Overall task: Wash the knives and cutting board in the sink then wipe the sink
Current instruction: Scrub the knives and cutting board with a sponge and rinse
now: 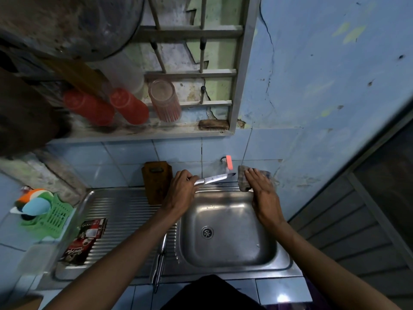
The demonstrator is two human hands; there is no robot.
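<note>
My left hand (182, 189) grips the metal handle of a knife (218, 177), whose blade points right above the far rim of the steel sink (225, 229). My right hand (263, 193) lies flat with its fingers on a checked cloth (242, 179) at the sink's back right corner, just right of the blade tip. A tap with an orange lever (229, 162) sticks out of the tiled wall above the blade. A brown wooden cutting board (156, 182) leans upright against the wall on the drainboard. A second knife (159, 262) lies on the drainboard beside the basin.
A red and black packet (83, 240) lies on the ribbed drainboard at the left. A green plastic basket (51, 215) with sponges and scoops stands left of the sink. Red cups (129, 106) and a clear cup (164, 100) sit on the window ledge above.
</note>
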